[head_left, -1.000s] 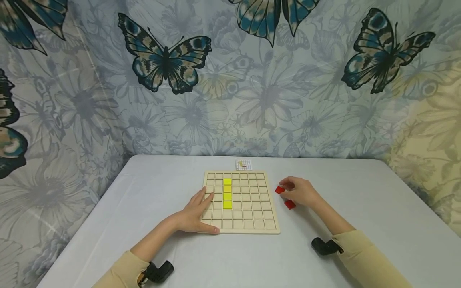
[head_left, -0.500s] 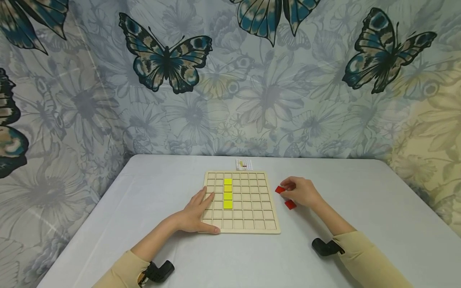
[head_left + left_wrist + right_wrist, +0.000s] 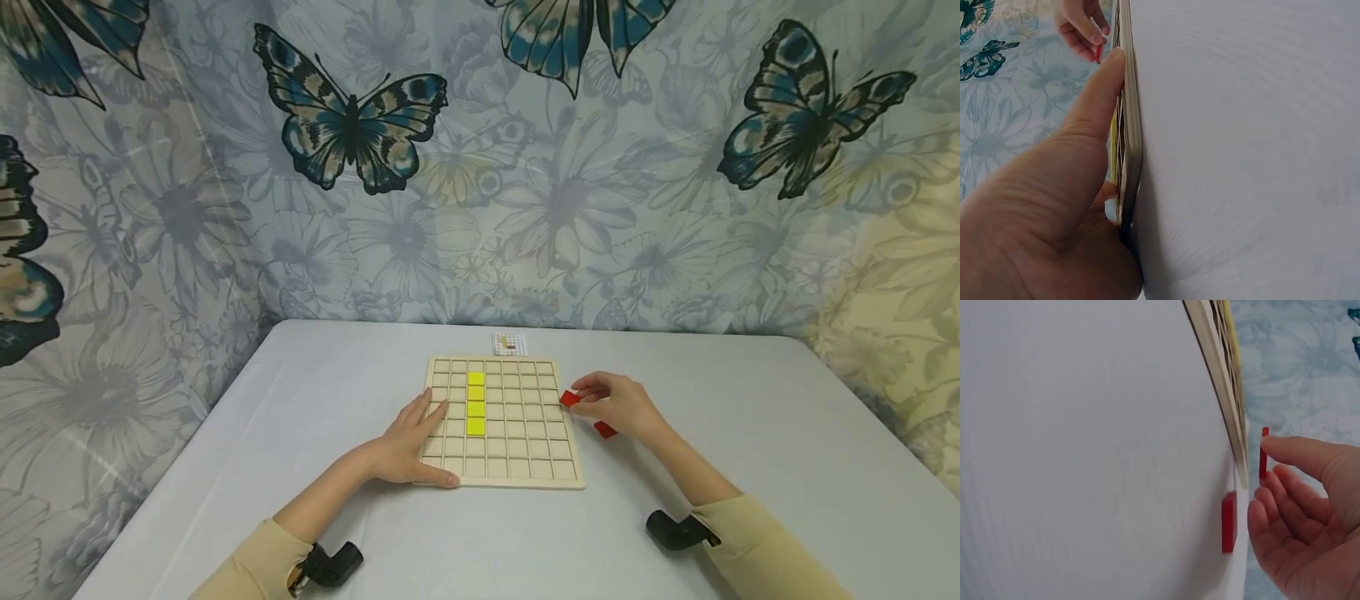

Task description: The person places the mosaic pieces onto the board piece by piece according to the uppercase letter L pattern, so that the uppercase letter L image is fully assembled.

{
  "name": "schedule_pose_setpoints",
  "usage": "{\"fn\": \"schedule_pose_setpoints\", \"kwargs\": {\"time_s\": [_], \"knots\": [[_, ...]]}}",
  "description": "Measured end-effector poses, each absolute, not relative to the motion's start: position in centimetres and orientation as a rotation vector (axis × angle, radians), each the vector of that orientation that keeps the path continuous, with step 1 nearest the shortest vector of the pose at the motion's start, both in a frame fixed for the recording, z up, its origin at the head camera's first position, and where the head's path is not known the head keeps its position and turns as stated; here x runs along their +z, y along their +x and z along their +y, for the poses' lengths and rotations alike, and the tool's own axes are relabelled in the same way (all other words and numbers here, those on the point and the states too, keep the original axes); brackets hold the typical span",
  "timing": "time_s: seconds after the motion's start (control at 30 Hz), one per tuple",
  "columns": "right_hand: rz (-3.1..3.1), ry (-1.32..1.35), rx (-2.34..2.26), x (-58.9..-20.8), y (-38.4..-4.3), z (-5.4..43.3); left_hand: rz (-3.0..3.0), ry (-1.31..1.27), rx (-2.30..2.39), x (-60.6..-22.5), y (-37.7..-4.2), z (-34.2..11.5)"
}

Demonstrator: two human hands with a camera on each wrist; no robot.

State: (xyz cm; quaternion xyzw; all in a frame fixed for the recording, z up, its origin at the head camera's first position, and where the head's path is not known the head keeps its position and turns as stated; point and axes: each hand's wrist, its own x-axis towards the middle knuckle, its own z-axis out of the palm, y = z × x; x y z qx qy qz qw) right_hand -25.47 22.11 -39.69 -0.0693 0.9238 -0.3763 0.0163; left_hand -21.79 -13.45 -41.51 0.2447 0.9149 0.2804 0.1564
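A wooden grid board [image 3: 522, 449] lies on the white table, with several yellow square tiles [image 3: 476, 408] in one column of its cells. My left hand [image 3: 402, 446] rests along the board's left side, fingers spread over the edge cells and thumb at the front left edge. At the board's right edge, my right hand [image 3: 624, 407] pinches a red square tile [image 3: 570, 398] between thumb and fingers. The right wrist view shows that tile [image 3: 1264, 452] held edge-on above the table. A second red tile [image 3: 1229, 522] lies on the cloth below the right hand.
A small card [image 3: 509, 344] printed with a coloured grid lies just behind the board. The white-covered table [image 3: 480, 542] extends around it to a patterned fabric backdrop [image 3: 420, 242]. Black devices [image 3: 333, 565] sit at both wrists.
My right hand has lifted the red tile and moved it a little left, to the board's right edge. The left hand stays on the board.
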Motion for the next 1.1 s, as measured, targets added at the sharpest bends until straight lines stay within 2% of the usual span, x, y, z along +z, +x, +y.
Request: {"fn": "schedule_pose_setpoints", "kwargs": {"time_s": [0.47, 0.83, 1.1], "knots": [[2.741, -0.422, -1.298, -39.8, -24.1, 18.2, 2.626, 0.707, 0.795, -41.9, -22.0, -13.3], [2.678, -0.474, -1.317, -40.1, -23.9, 15.8, 2.628, 0.727, 0.796, -41.8, -21.6, -13.3], [2.658, -0.642, -1.280, -40.1, -24.0, 14.3, 2.635, 0.713, 0.784, -41.7, -21.7, -13.3]]}}
